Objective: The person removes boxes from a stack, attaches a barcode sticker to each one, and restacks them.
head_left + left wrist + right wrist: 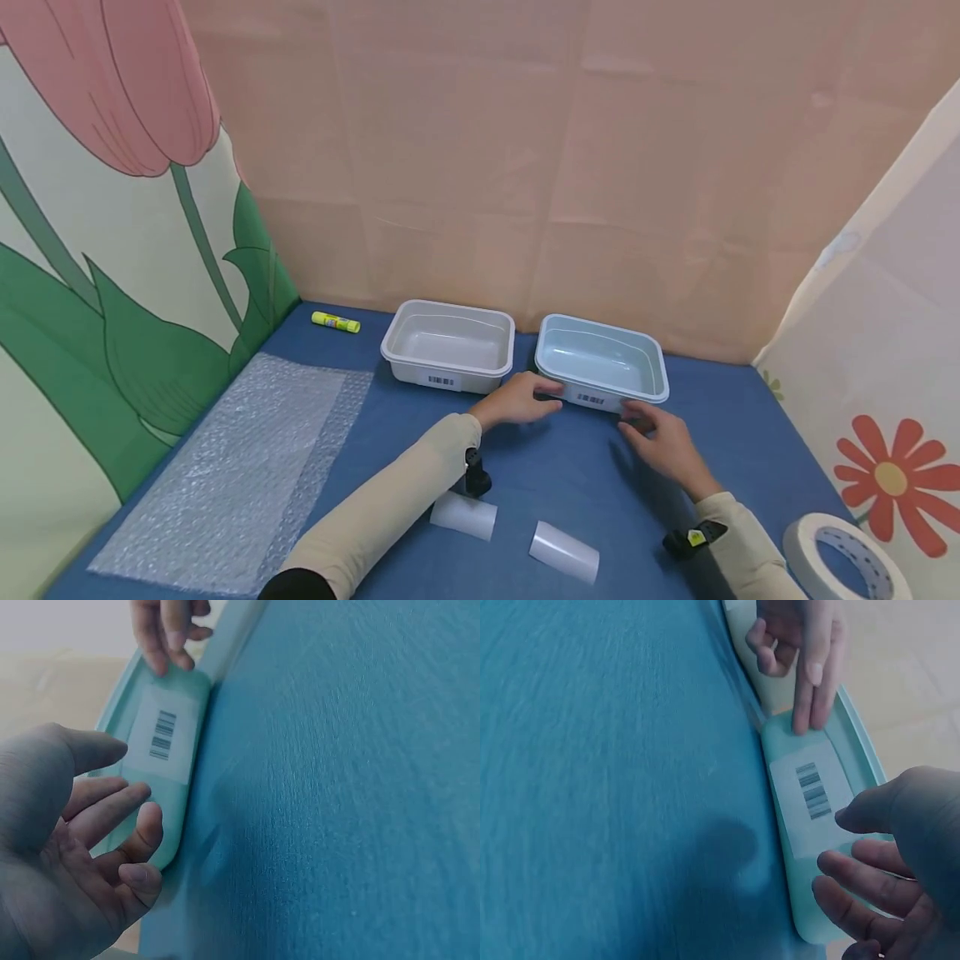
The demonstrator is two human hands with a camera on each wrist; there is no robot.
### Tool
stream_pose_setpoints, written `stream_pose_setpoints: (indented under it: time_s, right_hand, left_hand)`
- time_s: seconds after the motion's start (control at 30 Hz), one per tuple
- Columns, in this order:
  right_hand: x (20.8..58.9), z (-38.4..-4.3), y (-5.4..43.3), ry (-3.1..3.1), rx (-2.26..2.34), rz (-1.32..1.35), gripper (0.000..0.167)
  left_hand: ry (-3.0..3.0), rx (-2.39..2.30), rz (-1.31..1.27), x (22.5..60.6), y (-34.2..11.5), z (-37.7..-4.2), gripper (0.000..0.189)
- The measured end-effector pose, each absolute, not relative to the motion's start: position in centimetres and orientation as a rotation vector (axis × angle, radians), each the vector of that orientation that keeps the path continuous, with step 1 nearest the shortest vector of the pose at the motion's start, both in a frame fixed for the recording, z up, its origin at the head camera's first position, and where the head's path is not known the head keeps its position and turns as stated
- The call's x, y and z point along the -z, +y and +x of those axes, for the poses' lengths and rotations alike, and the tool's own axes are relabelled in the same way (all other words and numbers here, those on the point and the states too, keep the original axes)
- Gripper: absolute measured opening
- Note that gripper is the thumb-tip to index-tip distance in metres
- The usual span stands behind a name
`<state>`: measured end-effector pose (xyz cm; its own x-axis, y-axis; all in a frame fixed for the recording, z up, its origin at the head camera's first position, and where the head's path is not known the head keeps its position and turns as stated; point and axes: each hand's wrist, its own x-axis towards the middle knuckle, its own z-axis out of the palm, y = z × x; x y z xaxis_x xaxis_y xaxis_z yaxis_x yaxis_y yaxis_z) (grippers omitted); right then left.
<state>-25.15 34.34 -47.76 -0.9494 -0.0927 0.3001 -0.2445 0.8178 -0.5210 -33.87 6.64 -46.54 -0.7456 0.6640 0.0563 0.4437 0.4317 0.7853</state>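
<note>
A light blue plastic tub [600, 358] with a barcode label [163, 735] on its front wall stands against the back of the table. My left hand [521, 399] is at the tub's front left corner, fingers spread and loosely bent. Close to the front right corner is my right hand [663, 444], its fingers also loosely bent. Neither hand grips anything. In the right wrist view, fingertips of the left hand [802, 645] appear to touch the tub wall. Whether the right fingers touch it, I cannot tell.
Left of the blue tub stands a grey tub [450, 346]. A yellow glue stick [336, 322] lies at the back left, above bubble wrap [225, 475]. Two white cylinders [463, 516] lie near the front. A white tape roll [806, 542] sits front right. Walls enclose the table's back and sides.
</note>
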Motion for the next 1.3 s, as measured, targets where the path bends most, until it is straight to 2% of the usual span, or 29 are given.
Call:
stream_pose_setpoints:
  time_s: [0.13, 0.23, 0.37, 0.47, 0.57, 0.73, 1.0, 1.3]
  right_hand:
    - [47.5, -25.0, 34.8, -2.670, -0.814, 0.179, 0.021]
    - [47.2, -24.9, 35.2, -2.562, -0.746, 0.151, 0.019]
    - [46.6, -25.2, 35.8, -2.453, -0.686, 0.066, 0.028]
    - [46.2, -25.4, 36.4, -2.476, -0.709, -0.013, 0.044]
    - [46.2, -25.4, 36.8, -2.547, -0.731, -0.034, 0.052]
    - [46.8, -25.5, 37.1, -2.628, -0.800, -0.030, 0.049]
    - [46.6, -25.1, 38.5, -2.624, -0.811, -0.009, 0.041]
    - [46.4, -24.2, 38.7, -2.675, -0.794, -0.026, 0.049]
  left_hand:
    - [2.402, -1.223, 0.975, 46.1, 5.8, -33.3, 0.043]
    - [2.452, -1.260, 0.977, 45.8, 5.3, -32.6, 0.039]
    - [2.641, -1.353, 0.955, 45.4, 5.4, -31.9, 0.036]
    - [2.804, -1.336, 0.902, 45.2, 5.9, -31.6, 0.042]
    - [2.881, -1.282, 0.825, 45.1, 6.5, -31.5, 0.049]
    - [2.927, -1.246, 0.757, 45.3, 7.0, -31.5, 0.046]
    - [2.957, -1.133, 0.840, 45.3, 7.4, -31.1, 0.041]
    - [2.911, -1.197, 0.858, 45.5, 6.6, -30.3, 0.042]
